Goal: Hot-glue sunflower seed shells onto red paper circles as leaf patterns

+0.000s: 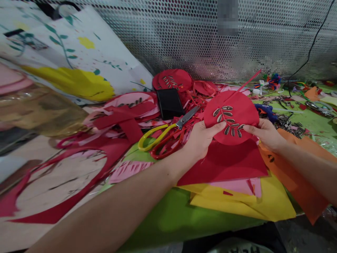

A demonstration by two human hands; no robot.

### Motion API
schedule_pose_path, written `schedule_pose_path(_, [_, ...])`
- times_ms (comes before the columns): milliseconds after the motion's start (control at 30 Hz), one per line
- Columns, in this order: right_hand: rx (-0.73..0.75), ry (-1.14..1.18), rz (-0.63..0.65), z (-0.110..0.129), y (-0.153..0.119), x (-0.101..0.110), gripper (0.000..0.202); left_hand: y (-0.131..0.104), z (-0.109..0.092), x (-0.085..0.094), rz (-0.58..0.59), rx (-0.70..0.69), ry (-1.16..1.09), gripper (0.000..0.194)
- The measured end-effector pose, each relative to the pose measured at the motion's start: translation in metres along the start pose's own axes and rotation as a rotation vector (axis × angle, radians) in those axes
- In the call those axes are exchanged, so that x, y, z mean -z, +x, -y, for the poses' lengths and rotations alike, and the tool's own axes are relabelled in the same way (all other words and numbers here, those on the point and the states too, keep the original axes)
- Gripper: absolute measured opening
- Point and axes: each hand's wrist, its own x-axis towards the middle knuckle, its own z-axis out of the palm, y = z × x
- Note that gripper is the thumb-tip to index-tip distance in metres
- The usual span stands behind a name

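Between my two hands is a red paper disc (237,105) with sunflower seeds (229,121) set on it like leaves along a curved stem. My left hand (201,137) pinches its lower left edge, the thumb lying on its face. On the right rim my right hand (268,133) grips it, thumb near the lowest seeds. A thin red strip (249,82) sticks up behind the disc. Below it lies a sheet of red paper (229,163). Left of my left hand rest scissors (168,131) with one yellow and one red handle, blades apart, on red scraps.
A black phone (170,103) lies by more seeded red discs (172,79). Yellow sheets (237,200) and orange paper (297,158) are near the front edge. A blue glue gun (267,111) and loose seeds (292,126) sit at right. Perforated metal (184,35) stands behind, a patterned bag (79,45) at left.
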Motion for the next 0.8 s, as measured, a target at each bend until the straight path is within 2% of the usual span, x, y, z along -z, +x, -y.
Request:
schedule_pose_path(300, [-0.045,0.078,0.036,-0.002,-0.003,-0.006,0.033,-0.003,-0.003,-0.007,0.013,-0.003,-0.08,0.032])
schedule_pose_path(533, [0.017,0.108,-0.15,0.004,0.002,-0.002,0.024,0.001,-0.003,0.002,0.046,0.02,0.122,0.029])
schedule_pose_path(633, [0.03,0.077,-0.168,0.007,0.003,0.002,0.024,0.005,-0.009,0.004,0.049,-0.025,0.113,0.029])
schedule_pose_path(800, [-0.021,0.012,-0.105,0.005,0.002,0.006,0.022,0.008,-0.016,0.005,0.012,-0.121,0.071,0.024])
